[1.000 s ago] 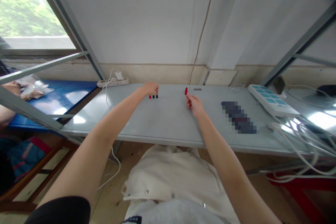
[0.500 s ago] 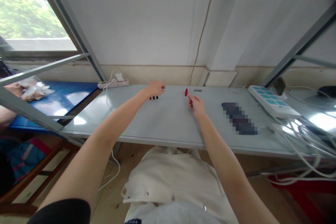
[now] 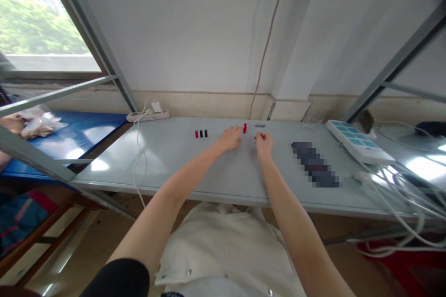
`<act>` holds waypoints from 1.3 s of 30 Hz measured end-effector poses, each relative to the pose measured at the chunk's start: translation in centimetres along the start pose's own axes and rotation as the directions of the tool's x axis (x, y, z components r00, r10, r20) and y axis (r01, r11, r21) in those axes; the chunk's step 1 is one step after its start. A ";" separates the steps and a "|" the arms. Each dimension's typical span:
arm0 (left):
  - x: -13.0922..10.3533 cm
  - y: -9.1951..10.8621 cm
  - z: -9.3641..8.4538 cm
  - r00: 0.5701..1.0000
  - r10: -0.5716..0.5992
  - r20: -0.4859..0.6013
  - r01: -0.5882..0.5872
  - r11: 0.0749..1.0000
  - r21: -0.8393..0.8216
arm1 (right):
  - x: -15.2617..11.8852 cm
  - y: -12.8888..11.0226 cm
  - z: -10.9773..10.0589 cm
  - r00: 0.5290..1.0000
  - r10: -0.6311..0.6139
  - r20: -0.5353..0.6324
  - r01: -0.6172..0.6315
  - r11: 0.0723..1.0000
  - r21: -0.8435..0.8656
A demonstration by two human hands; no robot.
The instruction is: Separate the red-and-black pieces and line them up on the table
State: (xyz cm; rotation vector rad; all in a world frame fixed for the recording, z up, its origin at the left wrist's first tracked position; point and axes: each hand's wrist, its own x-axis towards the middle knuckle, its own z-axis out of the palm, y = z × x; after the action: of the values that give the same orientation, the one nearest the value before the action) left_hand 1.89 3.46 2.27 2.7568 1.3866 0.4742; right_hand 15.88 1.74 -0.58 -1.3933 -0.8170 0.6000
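Observation:
My left hand (image 3: 230, 138) is over the middle of the grey table, palm down with its fingers stretched out. Its fingertips are right beside a small red piece (image 3: 245, 128); whether they touch it I cannot tell. My right hand (image 3: 264, 143) is just to the right, its fingers closed in a pinch. A speck of red shows at its fingertips, too small to name. Left of my hands stand a small red cylinder (image 3: 196, 134) and two black ones, the nearer-to-me black cylinder (image 3: 206, 133) at the row's right end. Behind my right hand lies a row of small dark pieces (image 3: 259, 125).
A blurred-out dark object (image 3: 315, 164) lies on the table (image 3: 223, 181) at right. Beyond it are a large white power strip (image 3: 358, 141) and tangled white cables (image 3: 400, 199). A smaller power strip (image 3: 148, 114) sits back left, its cord hanging over the front edge. Another person's hand (image 3: 12, 123) shows far left.
My left hand has moved right, from above the row of cylinders to beside the red piece. My right hand has shifted slightly and stays pinched. The view has tilted a little.

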 end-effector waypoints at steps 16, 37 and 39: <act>2.8 1.9 2.1 0.982 -0.133 -0.132 0.137 0.990 0.022 | -1.0 0.2 0.0 0.955 -0.230 0.187 0.295 0.804 -0.516; -3.2 -0.7 1.9 0.830 -0.479 -0.284 0.240 0.768 -0.594 | -0.9 1.0 1.2 0.872 -0.033 0.488 0.456 0.414 -0.788; -3.4 -0.6 1.8 0.831 -0.466 -0.304 0.215 0.773 -0.597 | -0.9 1.0 1.2 0.870 -0.025 0.493 0.459 0.410 -0.788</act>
State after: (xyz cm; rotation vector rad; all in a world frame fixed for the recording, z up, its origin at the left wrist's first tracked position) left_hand 0.01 1.33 -0.42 1.9382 1.4926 1.2937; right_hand 14.44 1.89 -1.71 -2.0727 -1.8629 0.1636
